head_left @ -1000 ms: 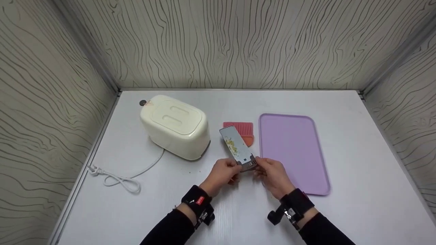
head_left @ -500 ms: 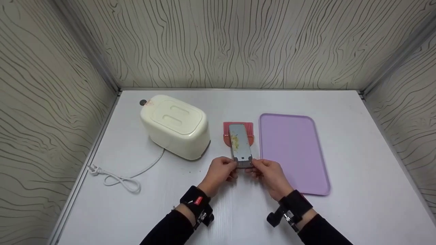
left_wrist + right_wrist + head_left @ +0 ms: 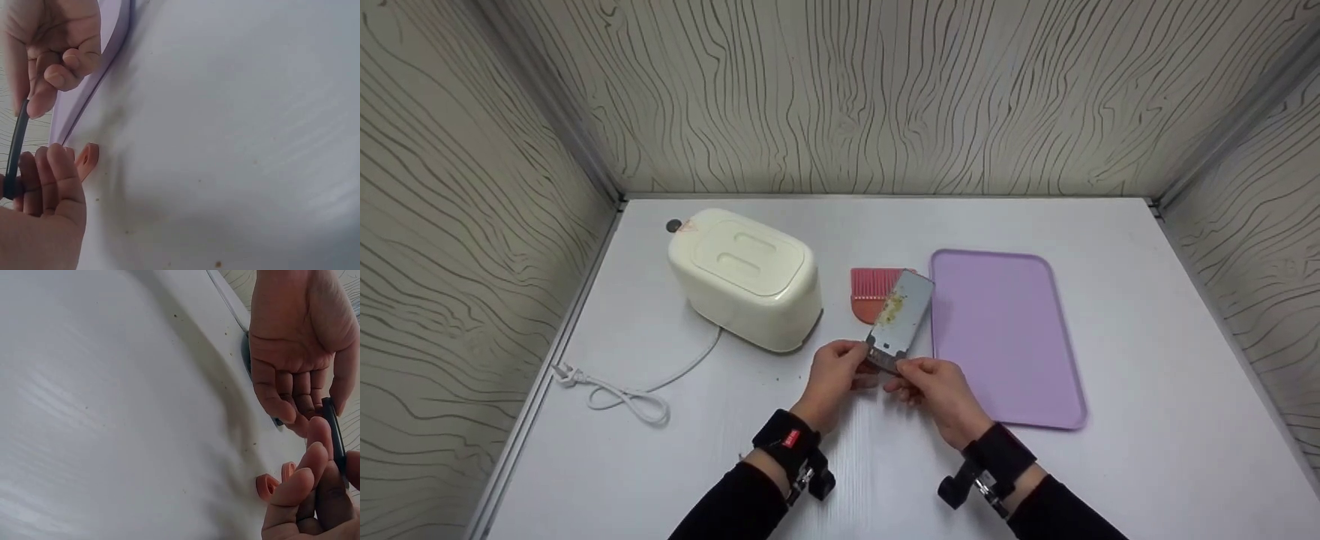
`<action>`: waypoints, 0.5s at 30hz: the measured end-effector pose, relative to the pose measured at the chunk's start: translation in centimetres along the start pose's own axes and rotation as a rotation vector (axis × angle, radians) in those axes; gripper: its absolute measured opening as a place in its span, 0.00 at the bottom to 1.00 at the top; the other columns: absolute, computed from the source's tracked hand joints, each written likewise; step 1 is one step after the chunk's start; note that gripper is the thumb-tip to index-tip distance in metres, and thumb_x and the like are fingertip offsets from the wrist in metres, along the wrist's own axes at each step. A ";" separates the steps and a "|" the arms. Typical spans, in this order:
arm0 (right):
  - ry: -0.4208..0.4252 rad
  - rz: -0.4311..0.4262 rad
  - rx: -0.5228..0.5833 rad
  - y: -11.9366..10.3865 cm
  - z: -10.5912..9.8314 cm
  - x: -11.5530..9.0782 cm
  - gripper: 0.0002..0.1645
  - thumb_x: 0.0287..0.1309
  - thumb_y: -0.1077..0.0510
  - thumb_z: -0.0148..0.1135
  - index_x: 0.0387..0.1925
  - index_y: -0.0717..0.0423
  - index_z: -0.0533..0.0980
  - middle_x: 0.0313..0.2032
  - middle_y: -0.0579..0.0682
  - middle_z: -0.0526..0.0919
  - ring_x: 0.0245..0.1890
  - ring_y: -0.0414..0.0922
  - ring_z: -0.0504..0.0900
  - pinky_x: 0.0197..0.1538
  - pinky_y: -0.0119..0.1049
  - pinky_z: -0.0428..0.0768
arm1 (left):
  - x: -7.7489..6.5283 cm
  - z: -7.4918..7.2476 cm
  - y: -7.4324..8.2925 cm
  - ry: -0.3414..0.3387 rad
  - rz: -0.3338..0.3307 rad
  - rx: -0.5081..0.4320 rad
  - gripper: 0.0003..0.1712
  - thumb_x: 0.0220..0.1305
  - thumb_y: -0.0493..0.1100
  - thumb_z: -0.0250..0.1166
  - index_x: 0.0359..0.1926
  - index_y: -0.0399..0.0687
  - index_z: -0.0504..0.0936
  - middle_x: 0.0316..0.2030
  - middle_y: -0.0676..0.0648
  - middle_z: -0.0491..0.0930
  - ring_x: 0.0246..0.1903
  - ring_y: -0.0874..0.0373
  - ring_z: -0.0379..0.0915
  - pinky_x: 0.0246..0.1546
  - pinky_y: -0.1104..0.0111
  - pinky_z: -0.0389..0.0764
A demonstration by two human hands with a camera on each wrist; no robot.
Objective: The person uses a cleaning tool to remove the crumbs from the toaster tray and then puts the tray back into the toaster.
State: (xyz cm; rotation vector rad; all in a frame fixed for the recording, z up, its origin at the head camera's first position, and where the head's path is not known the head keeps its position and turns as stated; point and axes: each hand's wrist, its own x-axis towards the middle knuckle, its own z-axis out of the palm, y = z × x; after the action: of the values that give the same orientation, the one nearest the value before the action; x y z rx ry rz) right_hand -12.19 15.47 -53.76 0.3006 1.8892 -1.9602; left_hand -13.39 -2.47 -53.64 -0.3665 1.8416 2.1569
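Note:
Both hands hold a slim grey crumb tray [image 3: 906, 309] by its dark near end, raised over the table. Yellow-brown crumbs lie on the tray's pale surface, and its far end leans to the right. My left hand [image 3: 832, 379] pinches the left corner between thumb and fingers. At the right corner my right hand [image 3: 939, 394] has the same kind of pinch. Seen edge-on, the tray is a thin dark strip [image 3: 17, 149] in the left wrist view. Partly covered beneath it is a pink ribbed brush-like piece [image 3: 874, 283] with an orange rounded end.
A cream toaster [image 3: 750, 281] stands to the left, its white cord [image 3: 637, 401] and plug lying in front. On the right a purple tray [image 3: 1005, 337] lies flat. Small crumbs [image 3: 175, 316] dot the white table. Patterned walls enclose the back and sides.
The crumb tray's far end has swung from left, through straight ahead, to the right. Both hands have turned with it, the right one shifting slightly left and nearer.

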 end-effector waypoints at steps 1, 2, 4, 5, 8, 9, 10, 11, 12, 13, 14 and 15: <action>-0.006 -0.003 0.000 0.0 0.1 0.0 0.17 0.71 0.54 0.63 0.43 0.68 0.81 0.29 0.53 0.88 0.26 0.41 0.79 0.31 0.30 0.77 | 0.0 0.0 0.1 0.000 0.001 -0.018 0.18 0.74 0.43 0.58 0.52 0.30 0.79 0.39 0.40 0.86 0.38 0.52 0.86 0.44 0.58 0.89; -0.013 -0.005 0.001 0.1 0.3 0.0 0.17 0.71 0.55 0.62 0.43 0.68 0.81 0.29 0.53 0.88 0.26 0.40 0.79 0.31 0.30 0.77 | -0.1 0.0 0.1 -0.001 0.004 -0.030 0.18 0.74 0.44 0.59 0.52 0.30 0.79 0.40 0.39 0.87 0.39 0.52 0.86 0.45 0.58 0.89; -0.024 -0.008 0.004 0.1 0.6 -0.1 0.17 0.72 0.55 0.62 0.43 0.69 0.81 0.28 0.53 0.88 0.25 0.40 0.79 0.31 0.30 0.77 | -0.1 0.0 0.1 0.003 0.002 -0.055 0.18 0.74 0.43 0.59 0.52 0.30 0.79 0.41 0.39 0.87 0.39 0.53 0.87 0.46 0.59 0.88; -0.026 -0.008 0.005 0.1 0.7 -0.1 0.17 0.72 0.55 0.62 0.44 0.69 0.81 0.28 0.52 0.88 0.25 0.40 0.79 0.31 0.30 0.77 | -0.1 0.0 0.1 0.005 -0.001 -0.068 0.18 0.74 0.43 0.60 0.52 0.30 0.78 0.41 0.39 0.86 0.39 0.53 0.87 0.47 0.60 0.88; -0.030 -0.009 0.001 0.1 1.2 -0.2 0.18 0.72 0.55 0.62 0.44 0.70 0.81 0.28 0.52 0.88 0.25 0.39 0.78 0.31 0.30 0.77 | 0.0 -0.1 0.1 0.015 -0.014 -0.092 0.18 0.72 0.42 0.62 0.53 0.30 0.79 0.42 0.39 0.86 0.39 0.55 0.86 0.47 0.62 0.87; -0.030 -0.008 -0.001 0.1 1.3 -0.2 0.18 0.72 0.55 0.62 0.44 0.71 0.81 0.28 0.52 0.88 0.25 0.39 0.78 0.31 0.30 0.77 | 0.0 -0.1 0.0 0.020 -0.019 -0.096 0.19 0.72 0.42 0.62 0.53 0.30 0.79 0.42 0.40 0.85 0.39 0.56 0.85 0.46 0.63 0.87; -0.029 -0.007 -0.004 0.1 1.4 -0.2 0.18 0.72 0.55 0.62 0.45 0.71 0.81 0.28 0.52 0.88 0.25 0.39 0.78 0.31 0.31 0.77 | 0.1 -0.2 0.0 0.026 -0.022 -0.100 0.19 0.72 0.42 0.62 0.53 0.30 0.79 0.42 0.40 0.85 0.38 0.57 0.85 0.46 0.64 0.87; -0.029 -0.008 -0.007 0.2 1.6 -0.2 0.18 0.71 0.55 0.62 0.45 0.71 0.81 0.28 0.52 0.88 0.25 0.40 0.78 0.32 0.31 0.77 | 0.1 -0.2 0.1 0.029 -0.024 -0.106 0.19 0.72 0.42 0.63 0.54 0.30 0.79 0.42 0.40 0.85 0.38 0.57 0.85 0.45 0.64 0.87; -0.029 -0.008 -0.011 0.2 1.7 -0.2 0.19 0.71 0.55 0.62 0.45 0.71 0.81 0.28 0.52 0.88 0.25 0.40 0.78 0.32 0.31 0.77 | 0.1 -0.2 0.1 0.032 -0.028 -0.112 0.19 0.72 0.42 0.63 0.54 0.29 0.79 0.42 0.41 0.85 0.38 0.58 0.84 0.45 0.65 0.87; -0.029 -0.008 -0.012 0.2 1.8 -0.2 0.18 0.71 0.55 0.62 0.44 0.71 0.82 0.28 0.52 0.88 0.25 0.40 0.78 0.32 0.31 0.77 | 0.1 -0.3 0.1 0.034 -0.029 -0.117 0.19 0.72 0.42 0.63 0.54 0.29 0.79 0.42 0.41 0.84 0.37 0.58 0.84 0.44 0.65 0.87; -0.031 -0.010 -0.013 0.2 1.9 -0.3 0.19 0.71 0.55 0.62 0.44 0.71 0.81 0.28 0.52 0.88 0.26 0.40 0.78 0.32 0.32 0.77 | 0.1 -0.3 0.1 0.038 -0.033 -0.122 0.19 0.71 0.42 0.63 0.54 0.29 0.79 0.41 0.41 0.84 0.37 0.58 0.84 0.43 0.66 0.87; -0.033 -0.011 -0.012 0.2 2.0 -0.3 0.19 0.71 0.55 0.62 0.43 0.71 0.81 0.28 0.52 0.88 0.26 0.40 0.78 0.32 0.32 0.77 | 0.1 -0.3 0.1 0.043 -0.036 -0.127 0.18 0.71 0.41 0.63 0.54 0.30 0.79 0.41 0.41 0.84 0.37 0.59 0.83 0.43 0.66 0.86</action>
State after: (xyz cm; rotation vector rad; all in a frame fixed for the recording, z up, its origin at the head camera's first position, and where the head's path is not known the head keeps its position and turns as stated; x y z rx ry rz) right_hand -11.65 13.55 -53.68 0.2531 1.8851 -1.9480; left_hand -13.56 -2.81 -53.63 -0.4732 1.7116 2.2643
